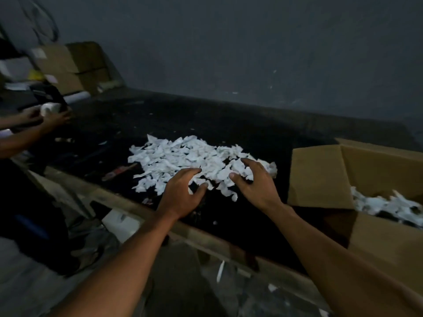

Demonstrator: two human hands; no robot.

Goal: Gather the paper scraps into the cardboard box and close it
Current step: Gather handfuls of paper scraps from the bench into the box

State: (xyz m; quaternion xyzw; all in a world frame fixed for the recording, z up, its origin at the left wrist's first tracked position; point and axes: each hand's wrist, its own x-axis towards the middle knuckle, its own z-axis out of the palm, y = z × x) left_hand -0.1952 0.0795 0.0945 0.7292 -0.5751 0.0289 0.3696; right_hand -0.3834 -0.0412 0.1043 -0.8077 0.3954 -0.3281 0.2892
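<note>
Dim table [229, 124]; cardboard box [320, 177] cut off, hands' fingers over paper scraps [183, 154].

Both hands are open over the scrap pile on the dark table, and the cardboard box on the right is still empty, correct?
Not quite. The head view shows the cardboard box already holding some scraps. Otherwise right: left hand and right hand open over the scrap pile.

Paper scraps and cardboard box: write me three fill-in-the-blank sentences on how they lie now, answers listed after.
1. Most paper scraps lie in a pile on the dark ____.
2. The cardboard box stands to the ____ of that pile, flaps open.
3. The left hand and right hand hover over the pile, fingers ____.

Answers: table; right; spread
</note>
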